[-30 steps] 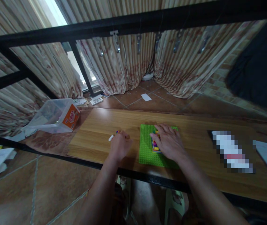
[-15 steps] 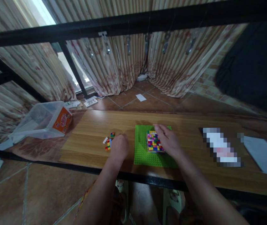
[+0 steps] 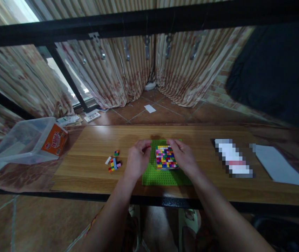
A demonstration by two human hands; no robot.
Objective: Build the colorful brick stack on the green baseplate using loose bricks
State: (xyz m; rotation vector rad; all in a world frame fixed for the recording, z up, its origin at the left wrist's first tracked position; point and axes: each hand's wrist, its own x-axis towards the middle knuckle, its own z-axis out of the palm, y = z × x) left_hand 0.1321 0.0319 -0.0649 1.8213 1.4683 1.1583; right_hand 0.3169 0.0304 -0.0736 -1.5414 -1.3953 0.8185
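Observation:
A block of many-coloured toy bricks (image 3: 165, 157) stands on the green studded baseplate (image 3: 151, 179). Along its right side and far right corner lies my right hand (image 3: 184, 155), thumb and fingers closed against it. My left hand (image 3: 138, 158) hovers over the baseplate's left edge, with thumb and fingertips pinched together. Whatever is in that pinch is too small and hidden to name. Left of this hand, several loose toy bricks (image 3: 113, 164) lie in a small group on the wooden tabletop, with a white brick (image 3: 108, 160) beside them.
A clear plastic bin (image 3: 24, 140) with an orange label sits left of the table (image 3: 86, 147). On the right lie a blurred-out flat object (image 3: 233, 157) and a white sheet (image 3: 279, 164). A black metal bar (image 3: 128, 26) crosses beyond the table, before striped curtains (image 3: 128, 77).
My left hand has moved from the loose bricks rightward to the baseplate's left edge. My right hand stays at the brick block. The view has shifted slightly to the right.

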